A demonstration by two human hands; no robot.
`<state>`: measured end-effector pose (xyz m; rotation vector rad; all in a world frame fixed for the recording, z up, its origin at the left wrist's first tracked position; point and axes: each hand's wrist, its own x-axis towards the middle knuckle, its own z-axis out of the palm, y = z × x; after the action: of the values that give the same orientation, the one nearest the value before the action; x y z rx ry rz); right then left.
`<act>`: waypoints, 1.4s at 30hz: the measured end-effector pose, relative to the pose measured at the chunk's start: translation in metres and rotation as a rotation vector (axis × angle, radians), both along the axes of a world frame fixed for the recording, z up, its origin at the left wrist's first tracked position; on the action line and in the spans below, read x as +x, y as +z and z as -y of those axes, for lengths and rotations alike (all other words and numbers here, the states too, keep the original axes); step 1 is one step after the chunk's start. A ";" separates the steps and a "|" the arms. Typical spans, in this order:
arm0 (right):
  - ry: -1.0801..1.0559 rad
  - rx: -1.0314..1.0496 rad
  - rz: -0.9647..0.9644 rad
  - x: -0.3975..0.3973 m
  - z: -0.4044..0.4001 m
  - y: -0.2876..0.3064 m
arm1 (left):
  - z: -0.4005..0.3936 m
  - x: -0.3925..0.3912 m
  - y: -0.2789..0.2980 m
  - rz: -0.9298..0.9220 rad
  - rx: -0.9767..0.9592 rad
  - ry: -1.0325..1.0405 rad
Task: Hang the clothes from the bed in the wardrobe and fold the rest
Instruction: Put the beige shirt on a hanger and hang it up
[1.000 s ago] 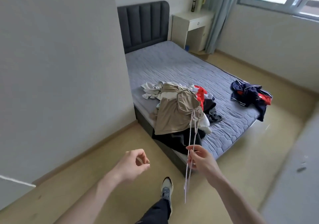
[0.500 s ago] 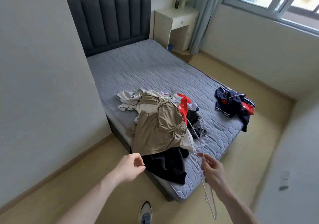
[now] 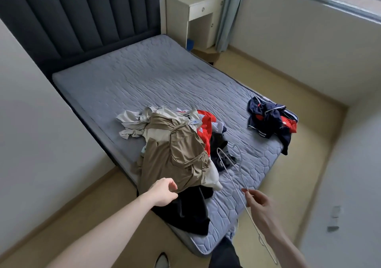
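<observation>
**Wire hangers over the foot of the bed**

The right hand held thin white wire hangers, pinched between thumb and fingertips partway along their length. Their long axis ran diagonally: the hooked ends pointed up and away over the bed, toward the clothes pile, while the other ends trailed down past the wrist toward the floor on the bed's window side. (How many hangers there were could not be told with certainty; two looped ends showed above the mattress.)

The left hand hovered at the near edge of the pile, fingers loosely curled with thumb and forefinger close together, just over the hem of a khaki garment; whether it actually touched the cloth could not be told.

The pile lay near the foot of the bed on its wall side. The khaki piece was on top, with pale grey clothing toward the headboard, a red garment beside it, and a black garment spilling over the bed's near edge. A separate navy and red garment lay crumpled at the bed's far foot corner, well apart from the pile.

Beyond the head of the bed stood a white nightstand, with a curtain just beside it.
</observation>
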<state>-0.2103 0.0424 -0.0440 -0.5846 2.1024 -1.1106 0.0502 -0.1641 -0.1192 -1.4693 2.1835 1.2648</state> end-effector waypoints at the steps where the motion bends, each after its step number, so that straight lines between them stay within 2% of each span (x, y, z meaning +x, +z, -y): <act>1: 0.012 0.017 0.011 -0.012 0.008 -0.007 | 0.006 -0.010 -0.004 0.017 0.000 -0.001; 10: 0.203 0.090 0.043 -0.138 0.114 -0.042 | 0.074 -0.124 -0.061 0.191 0.075 0.182; 14: 0.284 0.095 0.052 -0.191 0.165 -0.066 | 0.105 -0.179 -0.107 0.252 0.079 0.252; 18: 0.361 0.106 0.058 -0.243 0.212 -0.117 | 0.132 -0.229 -0.180 0.320 0.124 0.272; 23: 0.413 0.108 0.084 -0.280 0.238 -0.170 | 0.144 -0.251 -0.257 0.497 0.157 0.204; 27: 0.413 0.094 0.104 -0.294 0.242 -0.194 | 0.149 -0.251 -0.287 0.617 0.100 0.204; 29: 0.421 0.102 0.124 -0.296 0.235 -0.194 | 0.149 -0.252 -0.277 0.557 0.023 0.261; 31: 0.419 0.113 0.135 -0.296 0.228 -0.186 | 0.145 -0.250 -0.248 0.376 -0.093 0.450; 33: 0.425 0.126 0.148 -0.291 0.219 -0.172 | 0.138 -0.247 -0.206 0.176 -0.178 0.683; 35: 0.468 0.134 0.160 -0.287 0.209 -0.146 | 0.127 -0.242 -0.151 0.013 -0.164 0.802; 37: 0.490 0.120 0.172 -0.278 0.198 -0.116 | 0.107 -0.231 -0.091 -0.096 -0.124 0.842; 42: 0.562 0.074 0.141 -0.254 0.175 -0.065 | 0.059 -0.198 0.016 -0.098 -0.120 0.765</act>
<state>-0.4645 -0.1323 -0.1093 -0.9564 1.6953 -0.7246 -0.1474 -0.2233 -0.1036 -2.4770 1.8137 1.4334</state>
